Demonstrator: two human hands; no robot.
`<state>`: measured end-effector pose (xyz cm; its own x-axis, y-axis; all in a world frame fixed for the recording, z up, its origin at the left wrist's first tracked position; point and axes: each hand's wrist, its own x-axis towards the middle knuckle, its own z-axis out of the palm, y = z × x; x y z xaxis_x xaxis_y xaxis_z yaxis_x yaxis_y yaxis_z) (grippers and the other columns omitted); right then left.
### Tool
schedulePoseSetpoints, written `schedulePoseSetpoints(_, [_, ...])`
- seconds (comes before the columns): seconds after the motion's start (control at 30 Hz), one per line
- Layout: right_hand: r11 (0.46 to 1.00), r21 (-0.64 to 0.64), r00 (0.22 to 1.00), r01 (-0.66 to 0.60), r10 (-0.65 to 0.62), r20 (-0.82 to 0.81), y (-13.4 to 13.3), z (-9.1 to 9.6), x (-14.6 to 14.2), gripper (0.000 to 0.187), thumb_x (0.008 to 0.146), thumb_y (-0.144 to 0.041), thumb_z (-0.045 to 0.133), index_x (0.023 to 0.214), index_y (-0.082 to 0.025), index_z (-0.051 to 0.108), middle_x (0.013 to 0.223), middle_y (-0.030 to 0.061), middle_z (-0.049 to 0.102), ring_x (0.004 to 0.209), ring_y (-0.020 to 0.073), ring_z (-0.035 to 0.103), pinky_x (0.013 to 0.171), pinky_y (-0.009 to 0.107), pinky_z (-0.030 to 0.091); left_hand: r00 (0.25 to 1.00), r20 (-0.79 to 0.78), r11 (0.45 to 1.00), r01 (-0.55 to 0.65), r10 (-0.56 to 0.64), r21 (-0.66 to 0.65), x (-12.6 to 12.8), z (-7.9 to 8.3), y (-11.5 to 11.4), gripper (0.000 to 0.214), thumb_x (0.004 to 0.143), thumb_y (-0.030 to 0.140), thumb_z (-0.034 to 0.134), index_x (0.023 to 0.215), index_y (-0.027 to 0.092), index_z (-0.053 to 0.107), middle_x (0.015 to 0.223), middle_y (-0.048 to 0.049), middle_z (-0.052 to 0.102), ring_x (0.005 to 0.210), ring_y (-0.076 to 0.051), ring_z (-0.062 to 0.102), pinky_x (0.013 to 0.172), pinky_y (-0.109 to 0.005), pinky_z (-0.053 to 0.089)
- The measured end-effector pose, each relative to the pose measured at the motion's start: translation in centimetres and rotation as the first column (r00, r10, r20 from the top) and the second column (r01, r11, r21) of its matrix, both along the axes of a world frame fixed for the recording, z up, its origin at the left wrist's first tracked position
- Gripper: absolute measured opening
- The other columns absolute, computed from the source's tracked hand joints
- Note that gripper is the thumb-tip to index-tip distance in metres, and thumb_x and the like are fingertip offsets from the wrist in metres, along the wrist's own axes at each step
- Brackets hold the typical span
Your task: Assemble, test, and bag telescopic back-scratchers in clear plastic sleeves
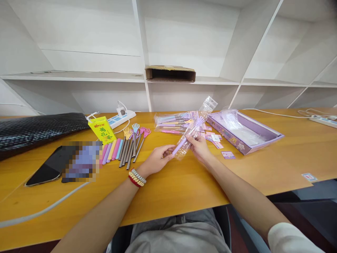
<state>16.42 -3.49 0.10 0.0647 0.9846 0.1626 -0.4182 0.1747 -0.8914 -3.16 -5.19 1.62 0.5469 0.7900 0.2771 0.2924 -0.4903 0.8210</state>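
Note:
A purple back scratcher [179,147] lies slantwise in front of me, partly inside a clear plastic bag [209,104]. My left hand [159,160] pinches the lower end of its handle. My right hand [199,146] is closed around the bag and the scratcher inside it, thumb on top. The hand-shaped head points away from me, toward the bag's far end. Behind it are bagged back scratchers [171,123] in a pile. To the left lie several loose metal rods with claw heads [135,128] beside a row of coloured handles [113,149].
A purple open box [243,147] with clear bags [231,119] stands at right, small printed cards [228,155] near it. At left are a yellow drink carton [101,129], a phone [48,167], a black bag [44,131] and a power strip [122,118]. A cardboard box [170,67] sits on the shelf.

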Motion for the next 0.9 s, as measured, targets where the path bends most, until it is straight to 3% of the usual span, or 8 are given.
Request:
schedulePoseSetpoints(0.23, [0.995,-0.006,0.993,-0.104,0.104,0.063,-0.5,-0.7,-1.0,0.025,0.065,-0.037,0.073,0.075,-0.016,0.063,0.072,0.0016,0.065,0.065,0.0149,0.061,0.064,0.029,0.051,0.998,-0.046,0.995,-0.033,0.038,0.090,0.4,-0.3,-0.2,0.031,0.085,0.028,0.047,0.113,0.017,0.055,0.101,-0.0064,0.066,0.084,-0.016,0.062,0.076,-0.028,0.051])
schedulePoseSetpoints(0.53, [0.980,-0.067,0.977,-0.185,0.191,0.094,-0.8,-0.8,-1.4,0.028,0.064,-0.037,0.074,0.077,-0.015,0.063,0.071,0.0031,0.066,0.064,0.0160,0.061,0.064,0.031,0.051,0.991,-0.074,0.987,-0.106,0.115,0.121,0.4,-0.8,0.0,0.029,0.082,0.028,0.052,0.109,0.017,0.056,0.093,-0.0042,0.067,0.078,-0.015,0.063,0.070,-0.027,0.050])
schedulePoseSetpoints(0.67, [0.984,-0.062,0.976,-0.167,0.174,0.129,-0.6,-1.0,-1.2,0.026,0.064,-0.036,0.075,0.074,-0.014,0.064,0.070,0.0028,0.065,0.062,0.0146,0.060,0.062,0.028,0.050,0.993,-0.075,0.994,-0.084,0.089,0.070,0.4,-0.7,-0.1,0.019,0.083,0.027,0.051,0.096,0.017,0.060,0.089,-0.0033,0.068,0.077,-0.014,0.063,0.070,-0.025,0.049])
schedulePoseSetpoints(0.9, [0.966,-0.132,0.969,-0.222,0.234,0.078,-0.7,-1.0,-1.2,0.027,0.062,-0.036,0.075,0.073,-0.015,0.063,0.070,0.0013,0.065,0.060,0.0140,0.060,0.062,0.030,0.051,0.991,-0.119,0.994,-0.049,0.060,0.093,0.4,-0.2,-0.2,0.018,0.081,0.023,0.053,0.095,0.018,0.062,0.088,-0.0024,0.068,0.075,-0.014,0.061,0.069,-0.025,0.047])
